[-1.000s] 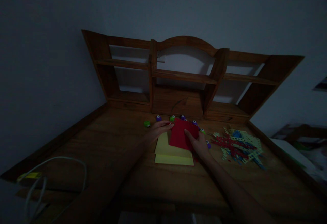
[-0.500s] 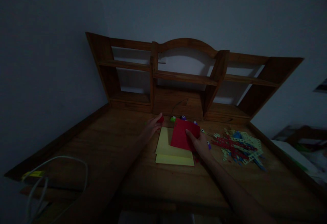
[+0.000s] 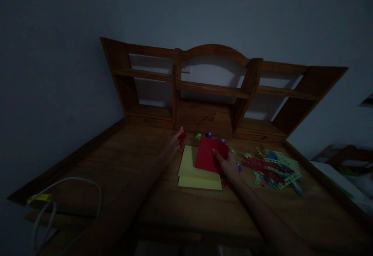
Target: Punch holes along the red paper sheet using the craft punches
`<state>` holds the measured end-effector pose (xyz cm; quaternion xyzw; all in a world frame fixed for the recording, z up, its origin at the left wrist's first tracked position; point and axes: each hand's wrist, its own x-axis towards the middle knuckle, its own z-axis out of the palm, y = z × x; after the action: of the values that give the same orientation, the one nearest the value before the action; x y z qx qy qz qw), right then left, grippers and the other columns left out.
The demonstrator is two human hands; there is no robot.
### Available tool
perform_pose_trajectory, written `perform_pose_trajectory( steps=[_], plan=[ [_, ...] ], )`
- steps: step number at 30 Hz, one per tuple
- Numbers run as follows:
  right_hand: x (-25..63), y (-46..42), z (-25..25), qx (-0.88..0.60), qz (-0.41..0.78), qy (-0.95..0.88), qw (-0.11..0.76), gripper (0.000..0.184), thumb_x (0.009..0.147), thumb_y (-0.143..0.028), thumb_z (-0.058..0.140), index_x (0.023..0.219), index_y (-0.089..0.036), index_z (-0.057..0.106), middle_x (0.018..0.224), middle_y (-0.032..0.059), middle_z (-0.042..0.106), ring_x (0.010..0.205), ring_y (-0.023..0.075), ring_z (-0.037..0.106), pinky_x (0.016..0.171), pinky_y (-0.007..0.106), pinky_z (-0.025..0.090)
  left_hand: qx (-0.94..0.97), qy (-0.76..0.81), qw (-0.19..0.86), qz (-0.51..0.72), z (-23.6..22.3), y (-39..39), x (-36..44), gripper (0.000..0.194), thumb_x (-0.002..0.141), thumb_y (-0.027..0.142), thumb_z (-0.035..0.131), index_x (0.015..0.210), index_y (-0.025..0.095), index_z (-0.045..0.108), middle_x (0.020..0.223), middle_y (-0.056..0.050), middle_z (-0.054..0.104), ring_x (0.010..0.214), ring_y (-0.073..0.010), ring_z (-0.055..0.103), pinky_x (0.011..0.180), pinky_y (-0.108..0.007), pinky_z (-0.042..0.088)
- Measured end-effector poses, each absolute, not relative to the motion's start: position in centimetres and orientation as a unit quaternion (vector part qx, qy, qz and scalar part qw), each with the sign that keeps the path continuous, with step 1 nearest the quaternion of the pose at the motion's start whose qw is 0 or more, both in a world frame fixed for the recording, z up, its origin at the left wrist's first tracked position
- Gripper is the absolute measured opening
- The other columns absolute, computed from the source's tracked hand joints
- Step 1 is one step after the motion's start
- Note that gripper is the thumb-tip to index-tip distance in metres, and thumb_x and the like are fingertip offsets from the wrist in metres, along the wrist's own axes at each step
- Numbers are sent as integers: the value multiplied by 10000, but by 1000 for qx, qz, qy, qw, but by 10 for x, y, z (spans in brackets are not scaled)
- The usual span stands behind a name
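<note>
My left hand (image 3: 174, 143) is closed, with a small red piece (image 3: 182, 135) between thumb and fingers; its exact kind is too dark and small to tell. My right hand (image 3: 229, 165) grips a red sheet of paper (image 3: 207, 154) by its right side, thumb on top and fingers hidden beneath. Under the red sheet lie pale yellow sheets (image 3: 189, 170), one overlapping another. Small round pieces with googly eyes stand around the sheet's far and right sides, among them a green one (image 3: 198, 136) and a purple one (image 3: 210, 134).
At the right lies a pile of red, blue and pale perforated plastic strips (image 3: 274, 168). A wooden shelf unit (image 3: 212, 88) rises along the back of the wooden desk (image 3: 105, 158). A white cable (image 3: 99, 193) loops at the front left, near a yellow object (image 3: 40, 197).
My left hand has turned slightly, its thumb now higher on the small red piece, and shifted a little left. My right hand and the red sheet have barely moved.
</note>
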<state>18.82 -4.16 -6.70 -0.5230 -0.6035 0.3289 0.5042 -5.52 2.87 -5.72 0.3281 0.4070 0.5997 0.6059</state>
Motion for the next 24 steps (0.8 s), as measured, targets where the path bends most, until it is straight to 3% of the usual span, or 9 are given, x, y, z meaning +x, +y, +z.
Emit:
perform_pose_trajectory(
  steps=[7,14,24],
  plan=[
    [190,-38,-73,-532,329,-600,499,426,778,-579,622,735,-156,636,645,44,653,533,167,552,467,246,395,358,433,561,608,-62,30,-62,435,703,591,687,724,160,636,632,-9,611,523,-95,532,507,-218,388],
    [188,-42,-66,-536,324,-599,499,416,772,-575,626,712,-163,629,631,42,645,528,164,543,460,244,393,454,517,429,586,-59,30,-67,523,724,681,593,678,162,630,593,-27,594,534,-144,536,524,-252,372],
    [188,-43,-65,-536,310,-588,521,422,762,-578,631,740,-157,644,656,44,653,557,169,553,486,251,411,638,553,190,501,-69,13,-61,320,845,505,570,792,194,619,797,-98,608,839,-253,569,774,-316,381]
  ],
)
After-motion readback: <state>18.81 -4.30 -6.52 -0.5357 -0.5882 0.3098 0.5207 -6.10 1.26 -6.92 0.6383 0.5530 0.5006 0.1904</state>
